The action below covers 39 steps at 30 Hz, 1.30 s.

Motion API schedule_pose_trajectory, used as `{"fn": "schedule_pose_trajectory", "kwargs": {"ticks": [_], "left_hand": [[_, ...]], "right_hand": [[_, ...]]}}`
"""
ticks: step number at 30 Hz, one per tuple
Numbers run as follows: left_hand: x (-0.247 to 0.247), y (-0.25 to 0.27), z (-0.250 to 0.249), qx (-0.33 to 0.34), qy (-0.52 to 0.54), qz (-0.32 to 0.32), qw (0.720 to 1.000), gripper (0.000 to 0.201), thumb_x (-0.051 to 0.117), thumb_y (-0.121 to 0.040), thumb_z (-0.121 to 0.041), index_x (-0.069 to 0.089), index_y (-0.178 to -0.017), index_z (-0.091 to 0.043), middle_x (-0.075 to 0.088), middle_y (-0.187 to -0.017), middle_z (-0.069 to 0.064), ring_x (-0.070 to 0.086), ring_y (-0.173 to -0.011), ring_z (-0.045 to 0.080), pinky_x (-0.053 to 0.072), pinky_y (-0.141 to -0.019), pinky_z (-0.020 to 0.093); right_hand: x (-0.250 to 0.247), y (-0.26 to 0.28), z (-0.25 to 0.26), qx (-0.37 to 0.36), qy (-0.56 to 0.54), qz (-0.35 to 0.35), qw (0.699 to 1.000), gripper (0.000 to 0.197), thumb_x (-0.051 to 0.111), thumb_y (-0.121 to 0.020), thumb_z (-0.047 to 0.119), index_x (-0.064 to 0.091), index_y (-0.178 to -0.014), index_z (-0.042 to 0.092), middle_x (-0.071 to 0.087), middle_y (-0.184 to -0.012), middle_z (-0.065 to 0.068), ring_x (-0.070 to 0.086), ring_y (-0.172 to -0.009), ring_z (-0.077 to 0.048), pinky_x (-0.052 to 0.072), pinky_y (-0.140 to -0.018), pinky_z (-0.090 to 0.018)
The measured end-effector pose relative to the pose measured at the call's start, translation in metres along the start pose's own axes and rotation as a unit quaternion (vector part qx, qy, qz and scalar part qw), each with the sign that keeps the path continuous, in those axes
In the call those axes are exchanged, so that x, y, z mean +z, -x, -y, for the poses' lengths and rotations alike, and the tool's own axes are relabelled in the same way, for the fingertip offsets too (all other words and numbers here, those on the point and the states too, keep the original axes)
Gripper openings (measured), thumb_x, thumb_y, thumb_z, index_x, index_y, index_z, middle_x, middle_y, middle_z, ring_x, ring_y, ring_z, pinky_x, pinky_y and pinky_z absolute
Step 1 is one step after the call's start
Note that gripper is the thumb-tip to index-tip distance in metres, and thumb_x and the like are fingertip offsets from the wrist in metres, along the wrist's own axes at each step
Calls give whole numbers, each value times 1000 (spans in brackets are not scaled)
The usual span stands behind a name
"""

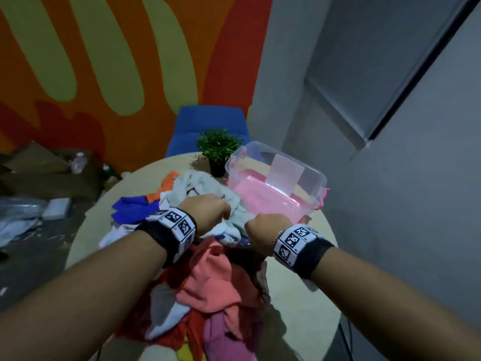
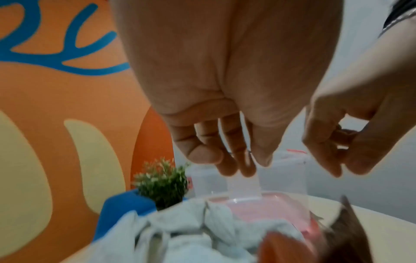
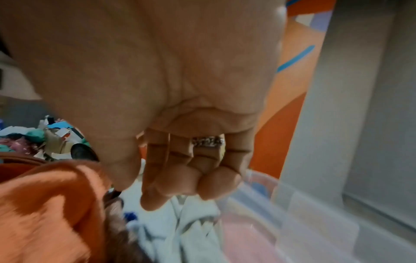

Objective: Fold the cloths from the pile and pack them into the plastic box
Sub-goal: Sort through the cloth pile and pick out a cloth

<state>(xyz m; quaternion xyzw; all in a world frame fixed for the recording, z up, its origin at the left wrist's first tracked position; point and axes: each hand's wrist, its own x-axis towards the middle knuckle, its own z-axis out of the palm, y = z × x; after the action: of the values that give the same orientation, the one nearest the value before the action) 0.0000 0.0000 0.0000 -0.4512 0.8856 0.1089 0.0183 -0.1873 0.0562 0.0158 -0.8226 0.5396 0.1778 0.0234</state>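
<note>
A heap of mixed cloths covers the round table (image 1: 299, 295), with a salmon cloth (image 1: 213, 277) (image 3: 45, 204) on the near side. A pale grey cloth (image 1: 200, 186) (image 2: 180, 236) (image 3: 184, 231) lies crumpled at the far side. The clear plastic box (image 1: 309, 178) (image 2: 288, 178) (image 3: 303, 213), pink inside, stands at the far right against that cloth. My left hand (image 1: 208, 212) (image 2: 225, 156) hovers over the pale cloth, fingers loosely curled, holding nothing. My right hand (image 1: 263, 230) (image 3: 191, 169) hangs beside it near the box's front corner, also loosely curled, with nothing in it.
A small potted plant (image 1: 217, 144) (image 2: 162, 185) stands behind the box and a blue chair (image 1: 208, 123) behind the table. A blue cloth (image 1: 130, 209) and an orange one lie at the pile's left. A grey wall runs close on the right; clutter covers the floor at left.
</note>
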Motion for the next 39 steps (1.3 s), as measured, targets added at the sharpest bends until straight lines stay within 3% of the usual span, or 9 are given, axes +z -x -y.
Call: {"fn": "schedule_pose_trajectory", "kwargs": {"ticks": [5,9,16,19,22,26,31,36,39], "left_hand": [[46,26,-1,-71,25,32,997,45,64,-90,-51,58,-122,-20,60,-117,5,59,-110,27,47,-89,38],[73,44,17,-113,116,3,987,26,67,-89,-34,63,-111,-19,68,-110,7,63,-103,28,48,-84,37],[54,58,32,-82,354,-144,920,8,65,-94,-16,70,-99,-19,70,-89,-6,61,-79,4,41,-70,18],[44,61,28,-58,486,-89,868,27,68,-94,-22,56,-119,-25,67,-97,-3,65,-83,3,50,-74,16],[40,62,27,-4,414,-27,910,41,70,-92,-23,49,-128,-23,67,-112,-7,65,-100,5,52,-88,25],[22,57,37,-30,385,-116,915,9,63,-96,-16,67,-90,-21,70,-85,-8,63,-77,-2,48,-70,27],[-23,50,48,-80,464,-271,840,20,63,-90,1,74,-88,-16,71,-81,-10,62,-68,-8,47,-65,16],[-63,45,44,-94,521,-358,769,19,64,-94,-7,76,-88,-20,75,-80,-2,67,-72,9,54,-71,31],[-81,42,36,-101,524,-370,760,21,59,-97,-6,76,-93,-18,74,-82,-1,67,-72,9,54,-71,32]], "right_hand": [[47,-18,30,53,-179,-16,982,40,53,-94,40,50,-130,22,55,-129,-6,57,-115,-31,48,-87,-41],[71,-36,59,7,-297,-52,953,61,63,-88,25,41,-145,20,49,-142,-7,50,-127,-28,39,-107,-39],[56,-44,69,24,-350,-168,921,15,62,-90,26,58,-79,17,66,-79,-9,59,-79,-32,32,-67,-31],[29,-39,58,57,-368,-226,900,13,58,-90,22,67,-84,15,70,-81,-6,60,-79,-28,39,-69,-33],[5,-31,48,82,-391,-286,871,15,57,-93,14,72,-94,10,72,-91,-8,62,-85,-26,45,-75,-33],[-29,-16,30,110,-401,-383,825,20,52,-93,19,71,-92,13,71,-87,0,62,-83,-20,46,-75,-32],[-62,0,7,128,-381,-415,816,23,53,-94,20,75,-98,19,69,-88,9,61,-85,-11,39,-75,-24],[-76,17,-11,145,-367,-420,818,15,63,-92,15,77,-92,16,65,-76,12,56,-72,0,38,-65,-13],[-69,23,-26,149,-360,-384,837,3,74,-85,16,76,-82,17,68,-69,13,60,-65,-2,46,-66,-17]]}}
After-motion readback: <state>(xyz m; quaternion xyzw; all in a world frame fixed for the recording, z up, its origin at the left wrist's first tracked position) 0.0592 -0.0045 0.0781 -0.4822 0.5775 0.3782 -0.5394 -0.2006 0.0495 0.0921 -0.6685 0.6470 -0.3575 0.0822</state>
